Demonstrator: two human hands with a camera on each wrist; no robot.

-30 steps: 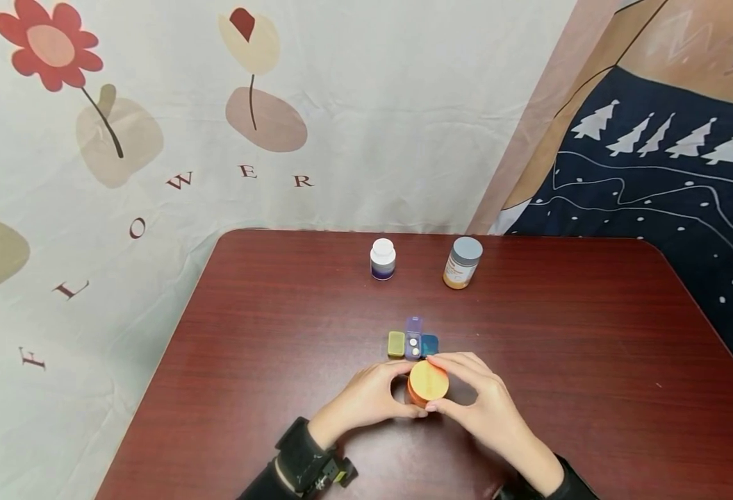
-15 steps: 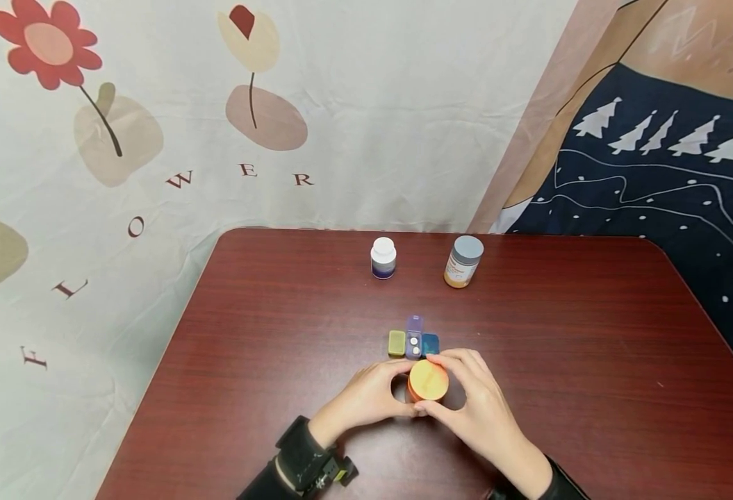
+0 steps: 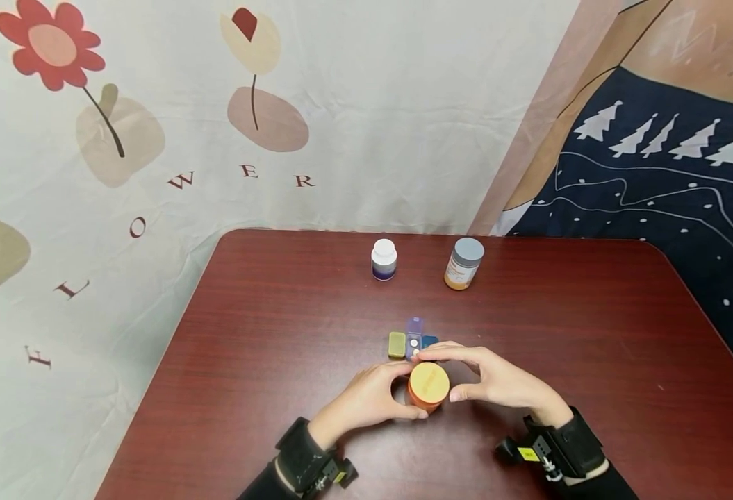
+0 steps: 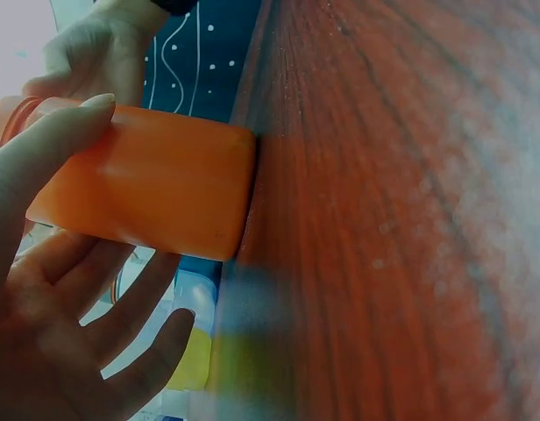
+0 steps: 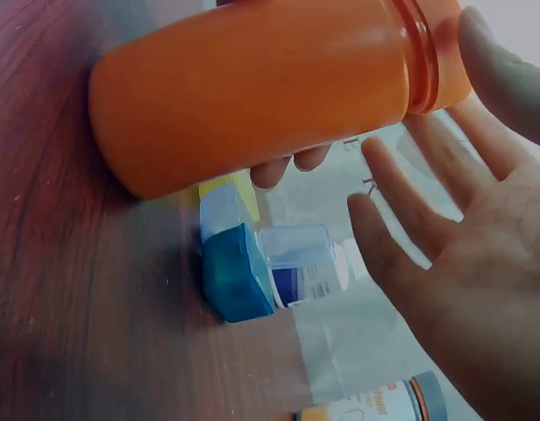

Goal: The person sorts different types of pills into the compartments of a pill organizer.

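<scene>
Clamped on the upright orange bottle (image 4: 174, 184), our left hand (image 3: 375, 397) is steadying it on the near side of the pill box (image 3: 397, 345); our right hand (image 3: 494, 376) is spreading loosely about its cap (image 3: 429, 380). Slackening left fingers could be letting it tip. Unlike earlier, our right thumb is standing farther right.

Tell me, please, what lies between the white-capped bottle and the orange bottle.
The head view shows the pill box between them, plus fingertips of the left hand and right hand.

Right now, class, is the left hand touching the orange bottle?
Touching: in the left wrist view, the thumb of the left hand lies against the orange bottle.
</scene>
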